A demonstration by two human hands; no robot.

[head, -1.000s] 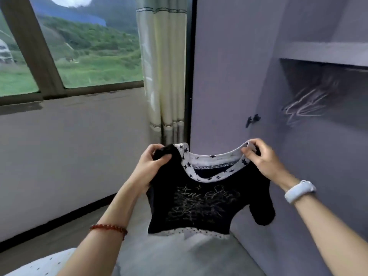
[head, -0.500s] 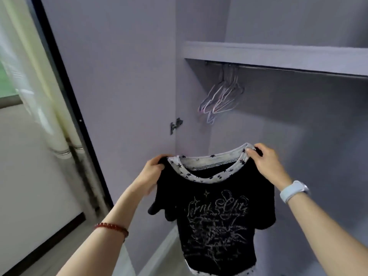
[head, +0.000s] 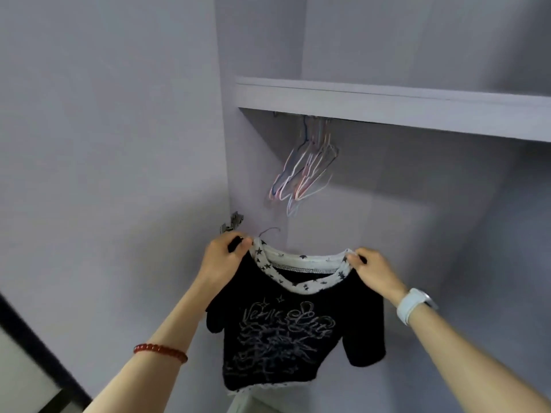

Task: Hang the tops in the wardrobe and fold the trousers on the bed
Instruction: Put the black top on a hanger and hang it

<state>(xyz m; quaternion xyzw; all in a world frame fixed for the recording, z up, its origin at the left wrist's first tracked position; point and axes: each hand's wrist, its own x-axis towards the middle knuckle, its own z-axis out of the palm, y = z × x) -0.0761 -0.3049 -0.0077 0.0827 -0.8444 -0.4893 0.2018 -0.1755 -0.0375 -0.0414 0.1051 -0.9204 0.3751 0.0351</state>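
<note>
Top (head: 298,326) soft, light | we pinch its shoulders below the hangers (head: 301,174), left hand (head: 222,260), right hand (head: 374,274) | 2 hands apart.

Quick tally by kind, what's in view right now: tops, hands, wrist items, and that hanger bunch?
Black top: 1
Hands, left hand and right hand, each gripping a shoulder of the top: 2
Wrist items, red bead bracelet and white watch: 2
Hanger bunch under the shelf: 1 bunch; single hangers too tangled to count
Total: 6
</note>
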